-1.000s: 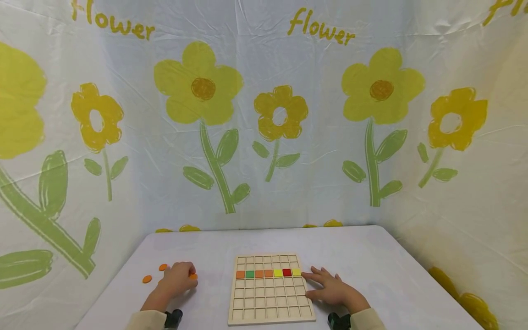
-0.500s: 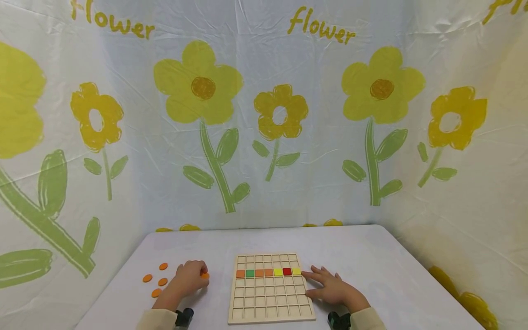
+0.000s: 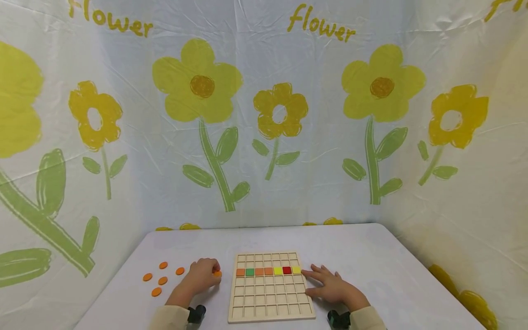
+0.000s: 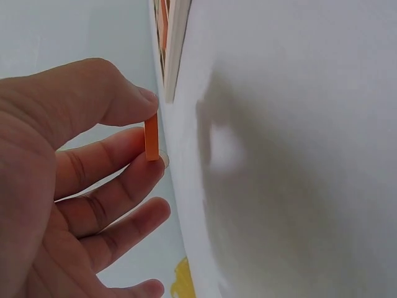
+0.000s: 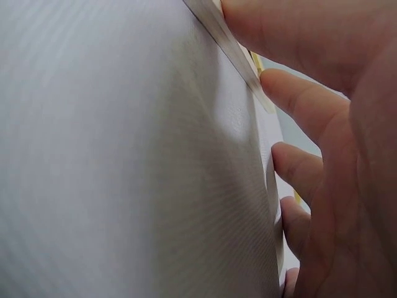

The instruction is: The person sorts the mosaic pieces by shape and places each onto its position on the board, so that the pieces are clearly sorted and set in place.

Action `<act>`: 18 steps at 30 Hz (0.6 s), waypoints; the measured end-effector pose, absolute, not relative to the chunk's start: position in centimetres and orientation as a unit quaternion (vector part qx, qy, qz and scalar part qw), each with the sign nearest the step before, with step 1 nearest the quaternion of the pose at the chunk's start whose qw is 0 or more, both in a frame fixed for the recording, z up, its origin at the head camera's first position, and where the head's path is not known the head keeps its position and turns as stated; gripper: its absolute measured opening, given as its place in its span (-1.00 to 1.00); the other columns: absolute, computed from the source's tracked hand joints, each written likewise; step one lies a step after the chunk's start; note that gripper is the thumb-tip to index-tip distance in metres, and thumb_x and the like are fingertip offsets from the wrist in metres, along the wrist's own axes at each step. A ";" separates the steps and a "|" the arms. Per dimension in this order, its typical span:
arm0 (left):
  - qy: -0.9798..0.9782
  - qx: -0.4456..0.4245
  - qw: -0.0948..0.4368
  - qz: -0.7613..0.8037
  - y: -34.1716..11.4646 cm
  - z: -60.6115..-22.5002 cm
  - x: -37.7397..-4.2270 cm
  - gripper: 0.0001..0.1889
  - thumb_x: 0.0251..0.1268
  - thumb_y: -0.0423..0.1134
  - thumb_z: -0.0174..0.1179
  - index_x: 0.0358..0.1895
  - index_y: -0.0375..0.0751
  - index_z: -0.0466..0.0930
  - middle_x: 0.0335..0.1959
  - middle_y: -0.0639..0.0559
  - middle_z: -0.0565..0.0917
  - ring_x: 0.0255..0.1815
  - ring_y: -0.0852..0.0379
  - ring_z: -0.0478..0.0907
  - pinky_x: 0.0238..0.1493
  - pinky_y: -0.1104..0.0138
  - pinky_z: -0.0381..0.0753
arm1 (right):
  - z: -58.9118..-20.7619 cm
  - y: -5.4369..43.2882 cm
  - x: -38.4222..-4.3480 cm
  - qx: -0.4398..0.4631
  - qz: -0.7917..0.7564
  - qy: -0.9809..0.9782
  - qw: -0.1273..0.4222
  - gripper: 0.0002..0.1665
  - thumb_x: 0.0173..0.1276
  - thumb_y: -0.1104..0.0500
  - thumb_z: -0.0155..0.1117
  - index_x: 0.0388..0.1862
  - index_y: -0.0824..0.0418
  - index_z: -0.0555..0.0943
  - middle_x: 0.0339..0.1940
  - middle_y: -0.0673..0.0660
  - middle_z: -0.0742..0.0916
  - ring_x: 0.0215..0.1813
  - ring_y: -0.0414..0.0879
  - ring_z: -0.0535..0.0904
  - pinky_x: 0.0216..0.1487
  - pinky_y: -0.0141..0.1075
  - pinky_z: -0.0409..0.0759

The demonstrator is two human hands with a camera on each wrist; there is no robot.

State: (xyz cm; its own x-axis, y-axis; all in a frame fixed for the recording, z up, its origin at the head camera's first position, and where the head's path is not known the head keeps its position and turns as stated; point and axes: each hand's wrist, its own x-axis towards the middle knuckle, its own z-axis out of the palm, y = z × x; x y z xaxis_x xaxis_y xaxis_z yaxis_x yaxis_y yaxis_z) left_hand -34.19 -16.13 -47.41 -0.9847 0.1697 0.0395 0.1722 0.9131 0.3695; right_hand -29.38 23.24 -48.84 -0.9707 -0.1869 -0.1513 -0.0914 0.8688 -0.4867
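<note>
Between thumb and fingers, my left hand (image 3: 200, 277) pinches an orange disc (image 4: 151, 138) above the table, just left of the wooden grid board (image 3: 272, 313). One row of the board carries coloured square tiles: orange, green, yellow and red ones. My right hand (image 3: 333, 287) touches the board's right edge with thumb and index finger, its fingers spread and fairly straight. The right wrist view shows those fingertips (image 5: 276, 81) at the board's edge (image 5: 232, 46). No object is in the right hand's grasp.
Several loose orange discs, one of them a disc (image 3: 163, 280) in the middle of the group, lie on the white table (image 3: 350, 252) left of my left hand. Behind the table hangs a white curtain (image 3: 317, 192) printed with yellow flowers.
My left hand has moved right with the orange disc, towards the board. More loose discs are uncovered behind it. The right hand has stayed at the board's edge.
</note>
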 end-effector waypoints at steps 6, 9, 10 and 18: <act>-0.974 -0.106 0.004 -0.201 -15.3 -47.4 -34.3 -0.83 0.06 -0.20 0.35 -0.30 -0.12 0.59 -0.41 0.08 0.54 -0.28 0.08 0.38 -0.05 0.08 0.39 | -48.7 23.2 -29.4 -0.075 -0.247 0.962 0.093 -0.18 0.15 -0.32 0.28 0.38 -0.09 0.42 0.50 0.18 0.34 0.55 0.34 0.03 0.37 0.44 -0.17; -0.972 -0.117 0.004 -0.203 -14.9 -47.4 -34.4 -0.83 0.05 -0.20 0.34 -0.31 -0.12 0.59 -0.40 0.09 0.54 -0.29 0.09 0.39 -0.06 0.08 0.39 | -48.6 23.2 -29.3 -0.078 -0.247 0.961 0.093 -0.19 0.16 -0.32 0.27 0.37 -0.08 0.43 0.50 0.20 0.35 0.54 0.35 0.04 0.37 0.44 -0.17; -0.972 -0.120 0.004 -0.203 -14.7 -47.5 -34.5 -0.84 0.05 -0.20 0.34 -0.31 -0.11 0.59 -0.40 0.09 0.54 -0.29 0.09 0.39 -0.06 0.08 0.39 | -48.5 23.2 -29.3 -0.079 -0.247 0.961 0.093 -0.19 0.16 -0.32 0.27 0.37 -0.07 0.43 0.49 0.20 0.35 0.54 0.35 0.04 0.36 0.44 -0.17; -0.968 -0.139 -0.001 -0.211 -13.8 -47.6 -34.4 -0.84 0.05 -0.20 0.36 -0.32 -0.11 0.61 -0.38 0.10 0.55 -0.27 0.10 0.39 -0.06 0.09 0.38 | -48.6 23.2 -29.3 -0.077 -0.248 0.961 0.094 -0.18 0.15 -0.33 0.27 0.37 -0.07 0.44 0.49 0.21 0.36 0.54 0.36 0.03 0.36 0.45 -0.17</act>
State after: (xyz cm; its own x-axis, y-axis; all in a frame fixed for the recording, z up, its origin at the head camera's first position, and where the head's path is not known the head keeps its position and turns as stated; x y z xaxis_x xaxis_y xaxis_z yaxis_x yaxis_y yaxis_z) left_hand -34.36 -13.83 -47.64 -0.9616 0.2685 0.0563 0.2676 0.8728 0.4081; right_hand -29.29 23.15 -48.57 -0.9708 -0.1936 -0.1418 -0.1006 0.8649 -0.4917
